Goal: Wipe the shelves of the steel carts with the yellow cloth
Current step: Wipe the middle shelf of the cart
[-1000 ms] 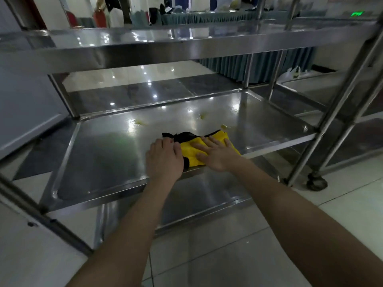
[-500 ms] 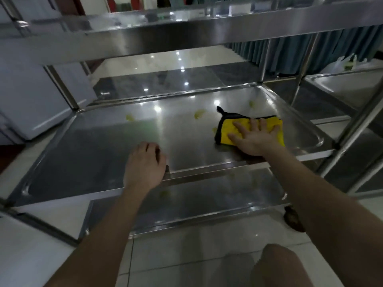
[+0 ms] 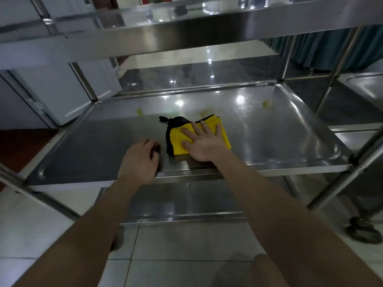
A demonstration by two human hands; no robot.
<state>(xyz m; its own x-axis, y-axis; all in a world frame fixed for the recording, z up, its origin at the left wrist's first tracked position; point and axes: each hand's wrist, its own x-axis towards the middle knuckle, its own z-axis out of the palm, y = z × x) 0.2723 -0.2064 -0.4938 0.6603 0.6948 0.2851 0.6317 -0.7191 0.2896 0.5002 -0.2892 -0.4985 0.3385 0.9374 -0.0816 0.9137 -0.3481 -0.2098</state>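
A folded yellow cloth [image 3: 178, 140] with a black edge lies on the middle shelf [image 3: 279, 137] of the steel cart, near its front middle. My right hand [image 3: 204, 142] presses flat on the cloth, fingers spread. My left hand [image 3: 139, 160] rests curled over the shelf's front rim just left of the cloth, holding nothing else. Yellowish spots [image 3: 266, 104] dot the back of the shelf.
The cart's top shelf [image 3: 186, 23] hangs overhead and a lower shelf [image 3: 186, 201] sits beneath. Steel posts [image 3: 352, 168] and a caster wheel [image 3: 361, 229] stand at right. A second cart's shelf [image 3: 366, 88] is at far right. White cabinets [image 3: 62, 94] stand at left.
My right hand slid the cloth from the front middle out to the right side of the shelf, then back left toward the middle. My left hand came off the cloth onto the front rim.
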